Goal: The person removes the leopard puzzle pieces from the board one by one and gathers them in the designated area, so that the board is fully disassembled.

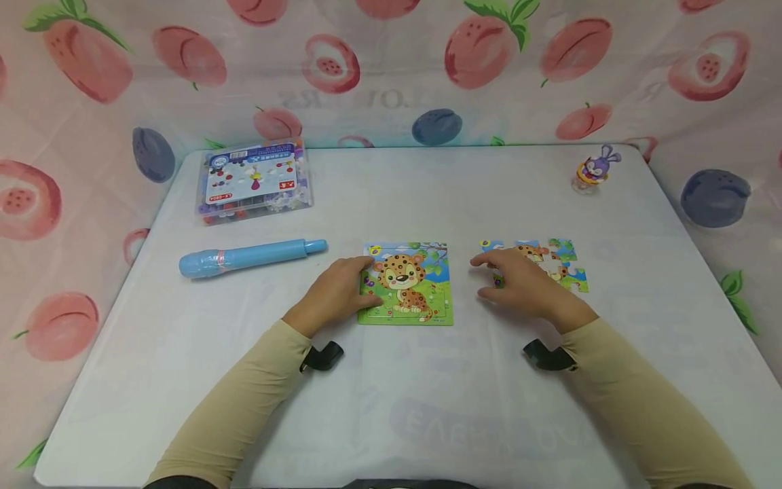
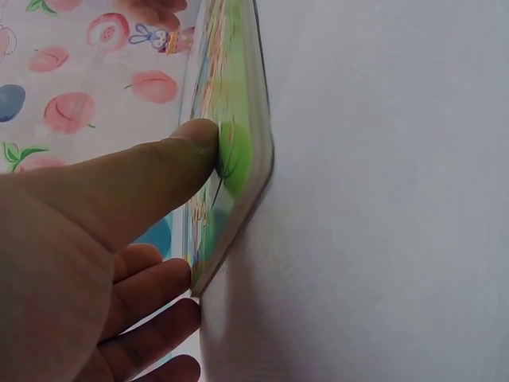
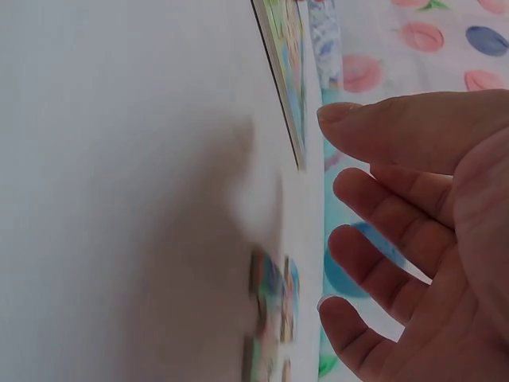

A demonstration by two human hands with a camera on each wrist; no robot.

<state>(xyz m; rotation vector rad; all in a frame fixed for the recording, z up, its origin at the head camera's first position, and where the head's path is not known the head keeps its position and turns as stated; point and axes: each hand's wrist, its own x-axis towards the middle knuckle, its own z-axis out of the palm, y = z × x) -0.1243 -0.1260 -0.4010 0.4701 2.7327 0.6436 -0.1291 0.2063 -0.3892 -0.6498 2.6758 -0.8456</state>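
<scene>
A square jigsaw puzzle (image 1: 406, 288) with a spotted leopard cub picture lies flat in the middle of the table. My left hand (image 1: 332, 292) rests along its left side; in the left wrist view the thumb (image 2: 187, 147) presses on its top face and the other fingertips sit right at its edge. To the right, several loose puzzle pieces (image 1: 562, 250) lie in a cluster, partly hidden beneath my right hand (image 1: 525, 282). That hand hovers over them, its fingers spread apart toward the left and nothing between them.
A light blue stick-shaped thing (image 1: 253, 257) with a narrower tip lies left of the puzzle. Behind it is a clear plastic box (image 1: 253, 180) of small colourful parts. A purple rabbit-eared figurine (image 1: 595, 170) stands at the back right. Fruit-patterned cloth (image 1: 379, 75) hangs behind the white table.
</scene>
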